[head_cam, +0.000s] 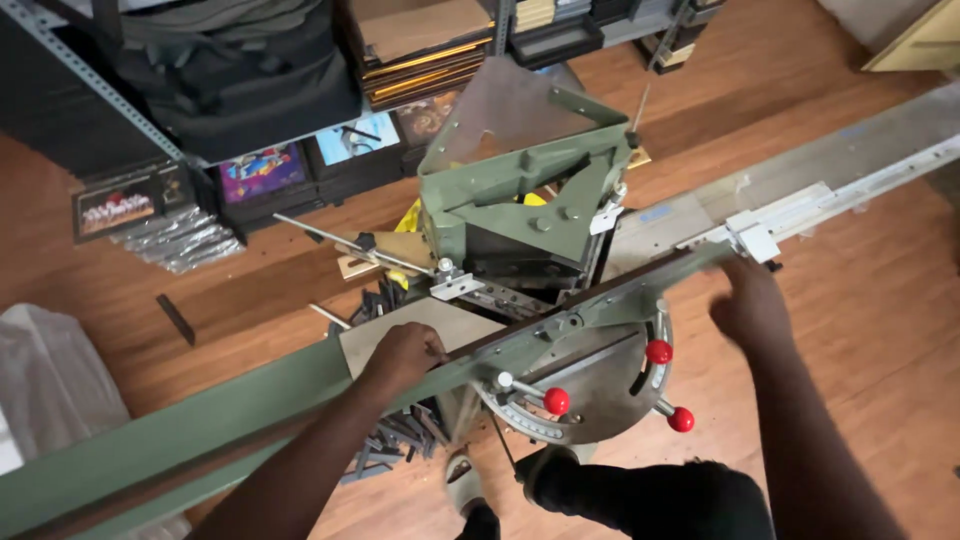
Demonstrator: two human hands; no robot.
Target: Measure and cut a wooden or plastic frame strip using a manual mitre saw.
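Standing on wood floor (880,330), green machine (520,200).

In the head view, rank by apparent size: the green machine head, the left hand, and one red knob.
1. green machine head
2. left hand
3. red knob
The hand sits nearer the camera, but the order looks clear anyway.
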